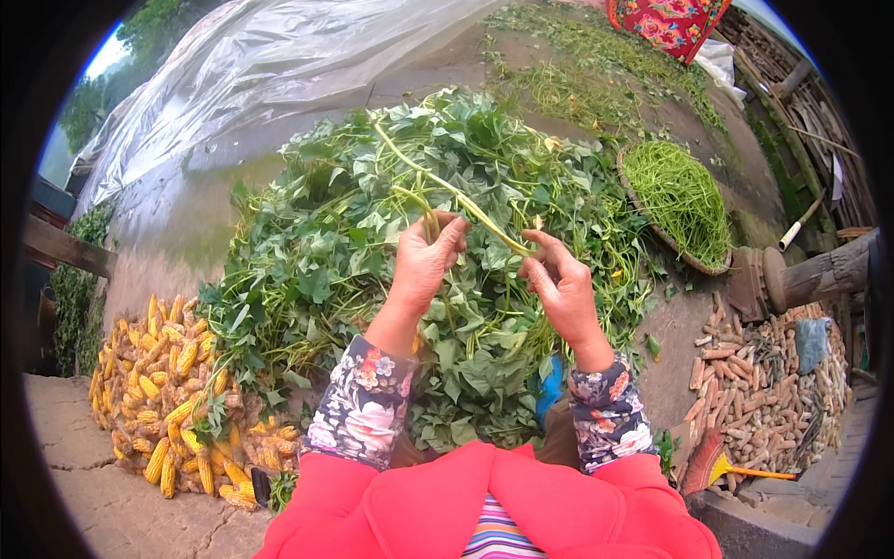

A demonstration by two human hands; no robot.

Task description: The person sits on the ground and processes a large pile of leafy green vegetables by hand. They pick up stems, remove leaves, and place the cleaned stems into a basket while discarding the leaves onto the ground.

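Note:
A long pale-green vine stem (pixel 447 187) runs slantwise in front of me, bare of leaves for most of its length. My left hand (pixel 431 255) pinches a side stalk of it between thumb and fingers. At the stem's lower right end, the thumb and fingertips of my right hand (pixel 561 283) close on the tip. Beneath both hands spreads a big heap of leafy green vines (pixel 335 230), which look like sweet potato vines. To the right of the heap, a round woven basket (pixel 632 192) holds a mound of thin green stalks (pixel 674 202).
Yellow corn cobs (pixel 157 391) lie piled at the left. Stripped cobs (pixel 754 398) and a broom (pixel 709 461) are at the lower right, below a wooden post (pixel 827 272). Clear plastic sheeting (pixel 265 56) covers the ground behind. Loose vines (pixel 580 91) lie scattered near a red floral cloth (pixel 667 24).

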